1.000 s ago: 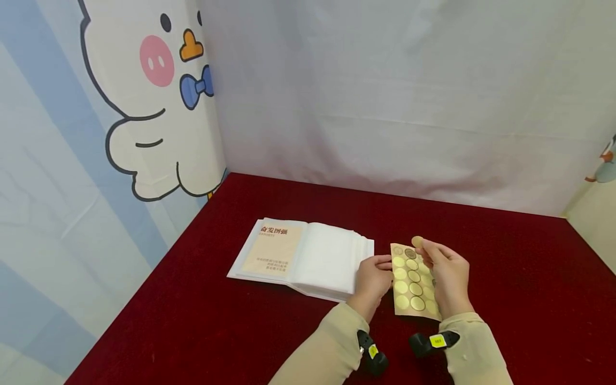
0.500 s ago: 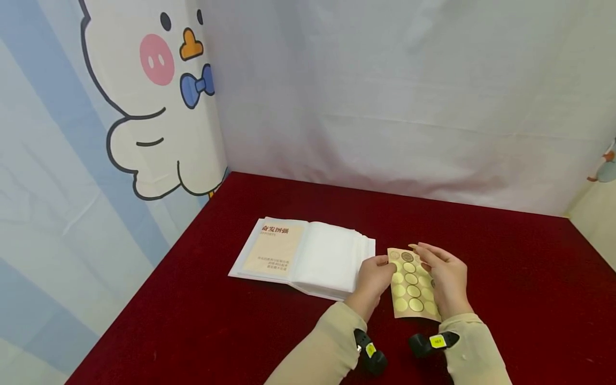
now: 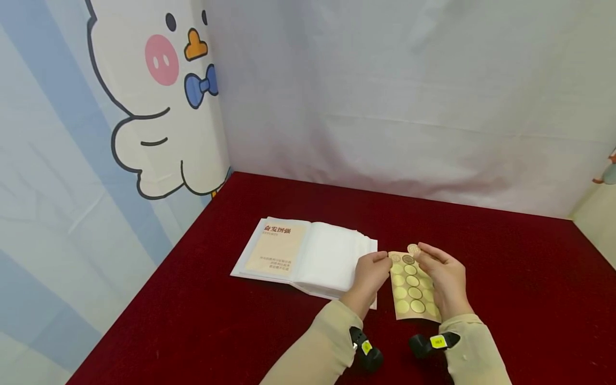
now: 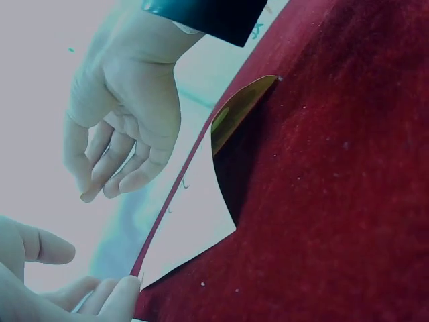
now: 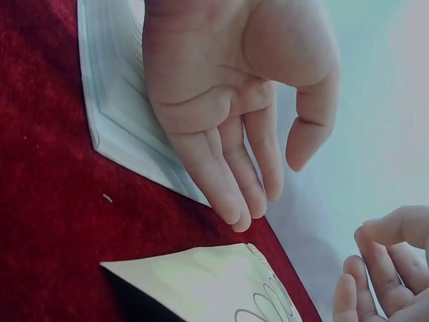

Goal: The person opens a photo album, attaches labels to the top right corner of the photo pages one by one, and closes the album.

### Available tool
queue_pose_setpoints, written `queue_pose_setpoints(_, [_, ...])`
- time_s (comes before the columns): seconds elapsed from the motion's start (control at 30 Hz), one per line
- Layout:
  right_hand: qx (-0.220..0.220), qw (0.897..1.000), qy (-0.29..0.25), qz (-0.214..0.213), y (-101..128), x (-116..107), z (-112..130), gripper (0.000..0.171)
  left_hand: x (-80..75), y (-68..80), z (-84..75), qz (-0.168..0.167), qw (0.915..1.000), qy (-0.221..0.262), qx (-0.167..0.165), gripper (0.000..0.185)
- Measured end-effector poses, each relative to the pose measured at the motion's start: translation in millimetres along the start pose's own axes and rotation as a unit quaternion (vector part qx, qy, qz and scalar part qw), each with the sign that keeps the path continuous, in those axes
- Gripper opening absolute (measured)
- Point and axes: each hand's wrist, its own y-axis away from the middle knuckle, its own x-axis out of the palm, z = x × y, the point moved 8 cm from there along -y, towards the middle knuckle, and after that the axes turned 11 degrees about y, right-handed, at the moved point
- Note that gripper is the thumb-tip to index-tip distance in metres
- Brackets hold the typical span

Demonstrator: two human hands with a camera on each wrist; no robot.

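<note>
Peeling step: right hand (image 3: 445, 275) pinches a gold sticker (image 3: 413, 248) at the sheet's (image 3: 413, 289) 12 o'clock; left hand (image 3: 369, 272), grip relaxed, steadies the sheet. Likely next: careful placement in the album (image 3: 308, 256) at 9 o'clock.

One album (image 3: 308, 262), one sticker sheet (image 3: 413, 287) — two hands.
</note>
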Motion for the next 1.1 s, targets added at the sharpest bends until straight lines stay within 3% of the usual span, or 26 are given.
queue_pose_setpoints(0.17, [-0.003, 1.0, -0.023, 0.002, -1, 3, 2, 0.045, 0.7, -0.3, -2.7, 0.001, 0.9989, 0.048, -0.002, 0.037])
queue_pose_setpoints(0.4, [0.01, 0.997, -0.08, -0.021, -3, 1, -1, 0.025, -2.2, -2.0, -5.9, -0.002, 0.9977, 0.066, -0.01, 0.034])
queue_pose_setpoints(0.63, [0.009, 0.997, -0.078, -0.016, -2, 2, 0, 0.007, -7.3, -5.4, -9.6, -0.005, 0.9969, 0.078, -0.014, 0.031])
queue_pose_setpoints(1.1, [0.007, 0.996, -0.093, 0.005, -1, 11, 4, 0.007, -22.1, -9.4, -15.8, -0.002, 0.9955, 0.095, -0.006, 0.032])
